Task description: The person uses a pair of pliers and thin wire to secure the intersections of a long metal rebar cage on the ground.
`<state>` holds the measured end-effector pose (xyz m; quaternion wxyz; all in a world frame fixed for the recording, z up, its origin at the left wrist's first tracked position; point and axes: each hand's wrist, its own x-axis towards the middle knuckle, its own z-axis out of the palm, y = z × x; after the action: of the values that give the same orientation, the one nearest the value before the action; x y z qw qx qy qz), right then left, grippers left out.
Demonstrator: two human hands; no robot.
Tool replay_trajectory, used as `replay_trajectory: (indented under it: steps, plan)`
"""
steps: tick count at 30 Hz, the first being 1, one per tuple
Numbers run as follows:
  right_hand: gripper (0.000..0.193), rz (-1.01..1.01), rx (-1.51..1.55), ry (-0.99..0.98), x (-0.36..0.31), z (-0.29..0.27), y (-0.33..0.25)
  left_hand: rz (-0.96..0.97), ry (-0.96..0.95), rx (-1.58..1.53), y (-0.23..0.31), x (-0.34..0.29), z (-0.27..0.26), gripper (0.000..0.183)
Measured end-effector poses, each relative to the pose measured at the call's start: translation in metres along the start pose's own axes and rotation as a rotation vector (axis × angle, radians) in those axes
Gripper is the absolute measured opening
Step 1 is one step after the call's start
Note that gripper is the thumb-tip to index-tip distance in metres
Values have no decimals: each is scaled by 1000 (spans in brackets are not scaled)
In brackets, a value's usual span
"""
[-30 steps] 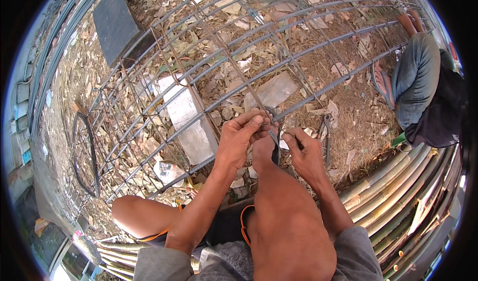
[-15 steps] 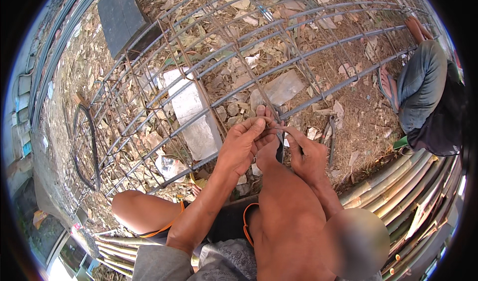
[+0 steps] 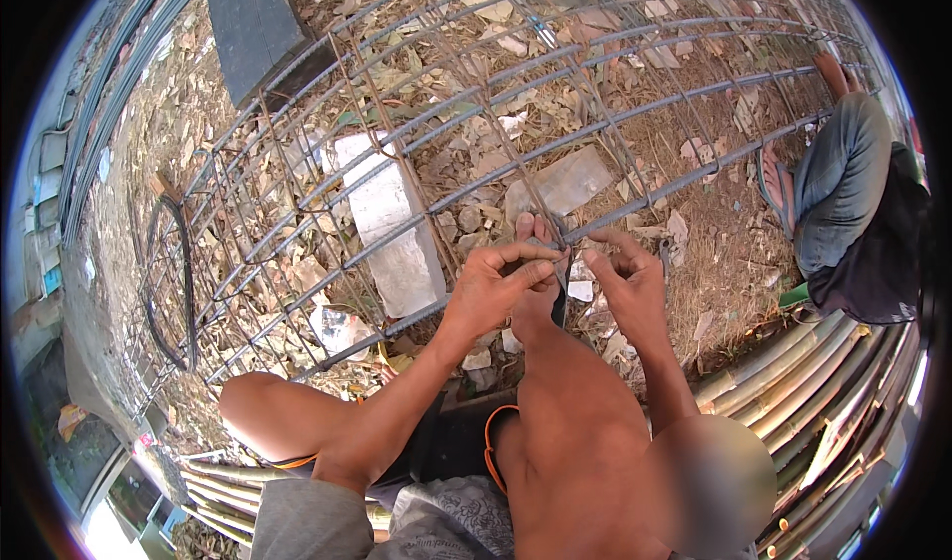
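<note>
Worker's L hand (image 3: 493, 287) has thumb + forefinger pressed together, pinching what looks like a thin wire (image 3: 563, 255), tho it's too small to be sure. R hand's (image 3: 635, 287) grip is spread, thumb & forefinger apart, nothing visible btwn them. Both hover above a bare foot (image 3: 531, 227), nr the closest bar of the rebar cage (image 3: 684, 182), which lies on the ground out front. To do this bit well, I'd say pinch close to the wire's end, steady a forearm vs. the raised knee (image 3: 580, 416), and mind the toes by that bar. Cage's long axis runs approx. diagonally, from nr L to far R; cross-ties slant across it. Which way the wire points: can't tell, too little shows.
</note>
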<state>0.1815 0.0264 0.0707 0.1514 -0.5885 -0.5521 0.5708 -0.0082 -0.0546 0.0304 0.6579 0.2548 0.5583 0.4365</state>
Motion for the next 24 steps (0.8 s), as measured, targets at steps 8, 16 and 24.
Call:
replay_trajectory:
  steps: [8,16,24]
  plan:
    - [20,-334,-543,22,88,-20,-82,48,298,47,20,29,-34,36]
    - [12,-519,-1255,-186,186,39,-108,-51,226,670,31,109,-63,54]
    - [13,-503,-1316,-356,203,56,-115,-238,34,416,30,123,-77,56]
